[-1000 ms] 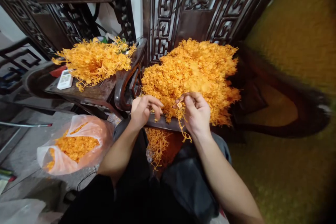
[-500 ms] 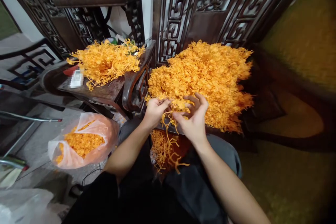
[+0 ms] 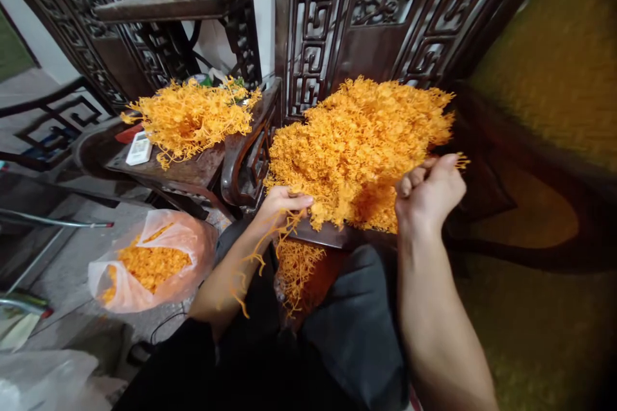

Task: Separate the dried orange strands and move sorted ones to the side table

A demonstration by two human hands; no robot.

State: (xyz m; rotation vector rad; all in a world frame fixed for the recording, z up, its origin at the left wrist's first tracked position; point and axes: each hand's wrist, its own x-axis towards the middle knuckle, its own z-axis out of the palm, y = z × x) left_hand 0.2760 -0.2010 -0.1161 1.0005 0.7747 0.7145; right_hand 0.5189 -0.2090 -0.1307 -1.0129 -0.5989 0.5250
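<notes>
My left hand [image 3: 282, 209] pinches an orange branching sprig [image 3: 260, 253] between thumb and fingers; its thin stems dangle across my forearm, slightly blurred. The fingertips are at the front edge of a big heap of orange, curly, coral-like sprigs [image 3: 357, 141]. Over the heap's right side, my right hand [image 3: 429, 196] is closed in a fist, with a small orange tip [image 3: 463, 161] poking out past the thumb. Most of what that fist holds is hidden. The heap rests on a dark wooden seat [image 3: 332, 235] in front of my knees.
On a wooden chair to the left lie a smaller orange bunch [image 3: 193, 117] and a white device [image 3: 139, 149]. A pinkish plastic bag [image 3: 193, 231] with orange pieces stands on the floor. More orange stems [image 3: 296, 270] hang below the seat. Carved dark panels [image 3: 376, 45] rise behind.
My hands have parted. The right one has swung right and up from the heap's front and closed into a fist. The sprig's stems in my left hand have swung left.
</notes>
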